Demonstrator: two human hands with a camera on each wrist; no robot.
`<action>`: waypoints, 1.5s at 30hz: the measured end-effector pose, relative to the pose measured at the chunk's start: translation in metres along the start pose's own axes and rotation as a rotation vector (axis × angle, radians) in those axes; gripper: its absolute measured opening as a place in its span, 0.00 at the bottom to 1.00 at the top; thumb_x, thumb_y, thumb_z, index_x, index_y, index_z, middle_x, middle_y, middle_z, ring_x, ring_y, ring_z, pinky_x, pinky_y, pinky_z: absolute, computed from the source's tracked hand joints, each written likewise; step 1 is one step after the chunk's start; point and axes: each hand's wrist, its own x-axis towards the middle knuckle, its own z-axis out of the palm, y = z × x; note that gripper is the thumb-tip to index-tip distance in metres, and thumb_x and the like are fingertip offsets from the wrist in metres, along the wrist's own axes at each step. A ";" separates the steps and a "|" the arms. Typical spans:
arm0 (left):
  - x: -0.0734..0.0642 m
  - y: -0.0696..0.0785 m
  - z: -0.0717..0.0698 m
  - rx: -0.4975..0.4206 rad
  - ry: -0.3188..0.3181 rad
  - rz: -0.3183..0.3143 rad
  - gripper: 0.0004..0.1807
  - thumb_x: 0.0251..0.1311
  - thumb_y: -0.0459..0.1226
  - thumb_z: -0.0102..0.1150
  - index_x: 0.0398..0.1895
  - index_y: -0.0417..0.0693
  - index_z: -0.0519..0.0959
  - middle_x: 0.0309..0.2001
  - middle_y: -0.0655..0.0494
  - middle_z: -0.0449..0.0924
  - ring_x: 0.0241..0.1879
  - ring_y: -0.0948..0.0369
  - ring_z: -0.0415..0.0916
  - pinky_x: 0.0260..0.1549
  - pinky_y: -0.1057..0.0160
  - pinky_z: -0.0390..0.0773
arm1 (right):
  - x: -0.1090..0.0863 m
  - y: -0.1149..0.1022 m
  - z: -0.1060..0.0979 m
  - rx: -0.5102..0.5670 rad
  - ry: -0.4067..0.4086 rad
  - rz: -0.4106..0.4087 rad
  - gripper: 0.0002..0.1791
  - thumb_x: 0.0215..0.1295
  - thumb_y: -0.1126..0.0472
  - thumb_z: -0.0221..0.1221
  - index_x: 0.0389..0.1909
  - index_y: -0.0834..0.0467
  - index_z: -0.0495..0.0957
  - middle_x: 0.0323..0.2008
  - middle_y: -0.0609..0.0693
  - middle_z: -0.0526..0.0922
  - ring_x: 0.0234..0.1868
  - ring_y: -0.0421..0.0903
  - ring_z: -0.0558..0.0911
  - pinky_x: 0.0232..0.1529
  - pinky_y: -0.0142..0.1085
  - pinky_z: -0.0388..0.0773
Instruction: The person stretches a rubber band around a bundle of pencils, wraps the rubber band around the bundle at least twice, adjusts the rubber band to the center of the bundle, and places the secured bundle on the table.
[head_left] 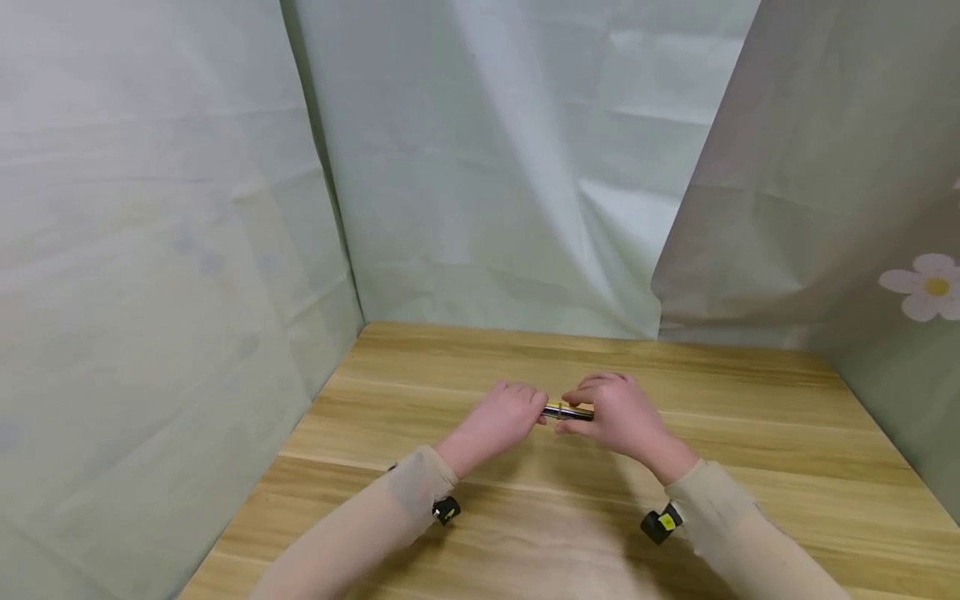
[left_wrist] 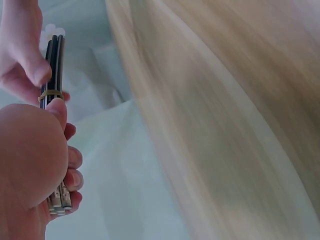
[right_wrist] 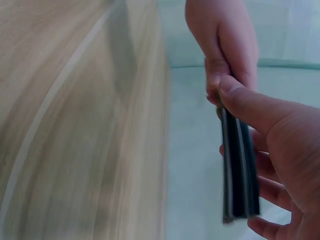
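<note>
A bundle of slim dark pencils [head_left: 576,412] with silvery ends is held crosswise above the wooden table. A tan rubber band [left_wrist: 50,94] circles the bundle. My left hand [head_left: 504,415] grips the silvery-end half, its fingers wrapped round it and its thumb [left_wrist: 56,111] lying along the pencils just below the band. My right hand [head_left: 617,414] is at the other half; in the right wrist view its thumb [right_wrist: 250,102] lies on the bundle close to the left hand, with the fingers curled behind. The flat dark ends [right_wrist: 240,215] stick out near the right palm.
The wooden table [head_left: 465,542] spreads under both hands. Pale green cloth [head_left: 480,208] hangs behind it and along both sides, with a white flower print [head_left: 926,287] at the right. Small dark devices, one on the left wrist [head_left: 446,510] and one on the right [head_left: 660,523], hang below the sleeves.
</note>
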 end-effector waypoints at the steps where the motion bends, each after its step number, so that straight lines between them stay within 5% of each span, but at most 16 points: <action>1: -0.001 -0.001 0.000 0.010 0.007 -0.002 0.15 0.79 0.51 0.58 0.41 0.50 0.75 0.32 0.60 0.79 0.33 0.61 0.80 0.32 0.62 0.74 | -0.001 0.000 -0.001 -0.008 -0.003 0.006 0.20 0.56 0.44 0.80 0.44 0.50 0.93 0.40 0.43 0.90 0.50 0.50 0.85 0.54 0.61 0.77; 8: -0.003 0.001 0.003 0.068 0.033 0.059 0.16 0.79 0.53 0.56 0.41 0.51 0.75 0.33 0.60 0.80 0.34 0.62 0.79 0.34 0.62 0.76 | 0.002 -0.005 0.005 -0.040 0.007 -0.063 0.14 0.57 0.48 0.81 0.39 0.50 0.93 0.38 0.44 0.90 0.48 0.50 0.86 0.57 0.60 0.77; 17: -0.004 0.005 0.003 0.109 0.017 0.062 0.14 0.81 0.51 0.54 0.44 0.51 0.75 0.35 0.61 0.80 0.34 0.62 0.78 0.34 0.64 0.74 | 0.003 -0.006 0.010 -0.032 0.015 -0.055 0.12 0.58 0.43 0.79 0.34 0.46 0.93 0.35 0.40 0.90 0.43 0.45 0.86 0.57 0.58 0.78; 26: 0.000 0.005 0.007 -0.051 -0.057 -0.016 0.15 0.80 0.52 0.54 0.48 0.50 0.77 0.41 0.58 0.82 0.43 0.60 0.82 0.40 0.61 0.76 | -0.004 0.005 0.012 -0.054 -0.019 -0.028 0.18 0.55 0.43 0.81 0.40 0.49 0.93 0.37 0.42 0.90 0.44 0.48 0.86 0.56 0.59 0.78; 32: 0.000 0.003 0.015 -0.188 -0.149 -0.075 0.15 0.81 0.49 0.55 0.55 0.49 0.79 0.49 0.55 0.83 0.50 0.56 0.82 0.48 0.57 0.78 | -0.011 0.011 0.016 -0.084 -0.058 0.009 0.14 0.58 0.48 0.80 0.41 0.49 0.92 0.35 0.42 0.90 0.43 0.49 0.86 0.54 0.59 0.78; 39: 0.002 0.006 0.031 -0.372 -0.218 -0.143 0.10 0.77 0.44 0.64 0.51 0.49 0.81 0.43 0.58 0.82 0.45 0.58 0.82 0.47 0.56 0.81 | -0.017 0.020 0.034 -0.113 -0.115 0.038 0.11 0.58 0.47 0.80 0.38 0.46 0.92 0.32 0.40 0.89 0.38 0.47 0.84 0.49 0.57 0.80; 45: 0.013 0.009 0.049 -0.385 -0.224 -0.160 0.11 0.73 0.46 0.68 0.44 0.50 0.82 0.38 0.60 0.79 0.38 0.60 0.79 0.41 0.58 0.81 | -0.017 0.031 0.052 -0.083 -0.121 0.102 0.11 0.58 0.48 0.80 0.38 0.47 0.93 0.32 0.41 0.88 0.34 0.45 0.83 0.40 0.51 0.81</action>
